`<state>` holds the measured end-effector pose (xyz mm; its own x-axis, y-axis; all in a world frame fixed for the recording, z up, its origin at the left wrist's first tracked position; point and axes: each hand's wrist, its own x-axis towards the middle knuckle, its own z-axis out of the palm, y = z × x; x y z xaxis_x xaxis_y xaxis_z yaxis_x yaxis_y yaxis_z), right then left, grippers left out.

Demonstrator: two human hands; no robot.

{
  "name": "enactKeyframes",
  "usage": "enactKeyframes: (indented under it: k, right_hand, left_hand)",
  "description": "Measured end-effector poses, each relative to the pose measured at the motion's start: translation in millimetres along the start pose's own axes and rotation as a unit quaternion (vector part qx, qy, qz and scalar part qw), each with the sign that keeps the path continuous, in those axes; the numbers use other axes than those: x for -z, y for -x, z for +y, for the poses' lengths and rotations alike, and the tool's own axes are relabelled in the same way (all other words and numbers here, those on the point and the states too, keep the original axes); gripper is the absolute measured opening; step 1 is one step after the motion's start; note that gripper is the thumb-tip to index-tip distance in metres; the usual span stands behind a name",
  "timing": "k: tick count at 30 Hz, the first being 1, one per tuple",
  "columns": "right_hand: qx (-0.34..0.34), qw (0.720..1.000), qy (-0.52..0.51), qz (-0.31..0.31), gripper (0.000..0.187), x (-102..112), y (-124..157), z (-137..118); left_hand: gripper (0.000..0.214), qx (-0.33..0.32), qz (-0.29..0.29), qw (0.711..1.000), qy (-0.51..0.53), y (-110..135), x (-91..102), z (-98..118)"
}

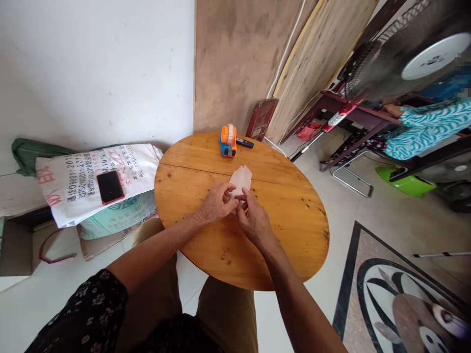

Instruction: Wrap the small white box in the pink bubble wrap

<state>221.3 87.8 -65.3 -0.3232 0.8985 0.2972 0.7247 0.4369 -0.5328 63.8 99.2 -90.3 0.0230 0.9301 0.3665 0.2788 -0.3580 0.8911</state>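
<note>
A small, thin, whitish piece (242,178), either paper or plastic film, lies over the middle of the round wooden table (294,215). Its near end is between my hands. From the left, my left hand (218,202) has its fingers curled and pinched at the piece's edge. My right hand (253,214) pinches the near end, thumb and fingers almost meeting those of the left. The exact fingertip contact is partly hidden. Beyond them, an orange and blue tape dispenser (228,141) stands near the far edge, beside a slim black object (245,142).
Left of the table, a phone (110,187) lies on printed white sacks (142,159). At right stand a large fan (430,56) and a dark red desk (371,115), where a person in a patterned blue sleeve (434,125) sits. A green basin (405,182) is on the floor.
</note>
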Motion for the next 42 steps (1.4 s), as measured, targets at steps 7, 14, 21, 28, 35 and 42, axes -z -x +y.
enactKeyframes:
  k: [7, 14, 21, 28, 35, 42]
  right_hand:
    - [0.007, 0.995, -0.084, -0.056, 0.068, 11.0, 4.3, 1.2]
    - [-0.086, 0.948, -0.303, 0.052, 0.044, 19.2, 0.8, 22.7]
    - [-0.132, 0.949, -0.283, 0.028, 0.03, 18.6, -5.3, 44.7]
    - [-0.094, 0.965, -0.242, 0.036, 0.027, 18.5, -47.3, 57.6]
    - [0.074, 0.99, -0.116, 0.018, 0.034, 16.0, -87.5, 73.8]
    - [0.149, 0.987, 0.036, -0.052, 0.047, 10.0, -83.5, 71.5]
  left_hand:
    - [0.032, 0.01, -0.014, 0.999, -0.049, -2.0, -5.7, -0.8]
    - [0.036, 0.005, -0.03, 0.998, -0.053, -0.1, -5.6, -5.9]
    - [0.034, 0.037, -0.019, 0.995, -0.095, 1.7, -11.6, 2.5]
    - [0.054, 0.048, -0.07, 0.982, -0.169, -3.1, -6.1, 17.2]
    - [0.079, 0.015, -0.155, 0.973, -0.172, -14.6, 3.5, 19.3]
    - [0.08, -0.01, -0.137, 0.976, -0.167, -8.6, -0.9, 15.4]
